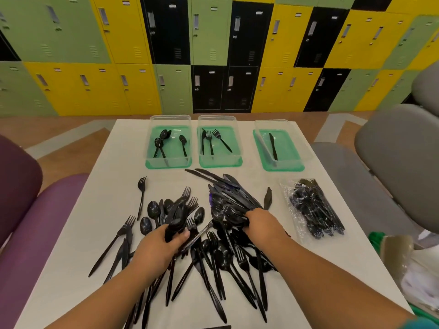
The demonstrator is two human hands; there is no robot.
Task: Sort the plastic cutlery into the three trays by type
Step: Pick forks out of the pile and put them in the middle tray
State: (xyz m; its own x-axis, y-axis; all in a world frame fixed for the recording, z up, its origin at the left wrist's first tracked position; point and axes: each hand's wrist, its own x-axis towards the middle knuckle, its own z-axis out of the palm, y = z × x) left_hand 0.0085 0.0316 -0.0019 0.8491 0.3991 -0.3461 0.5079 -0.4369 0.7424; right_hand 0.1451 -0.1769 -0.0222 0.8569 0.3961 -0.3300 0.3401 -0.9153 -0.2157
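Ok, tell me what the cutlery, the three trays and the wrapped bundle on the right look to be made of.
Loose cutlery: black plastic, glossy, with light glinting off spoon bowls. Trays: clear plastic walls, see-through, apparently over matte green bases, likely plastic too. Wrapped bundle: thin clear film, crinkled and shiny, around more black cutlery.

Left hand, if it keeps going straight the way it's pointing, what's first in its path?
The left hand, gripping a bundle of cutlery, points away and slightly right. Probably first: the loose forks just past the bundle, then the middle tray. Depth is uncertain.
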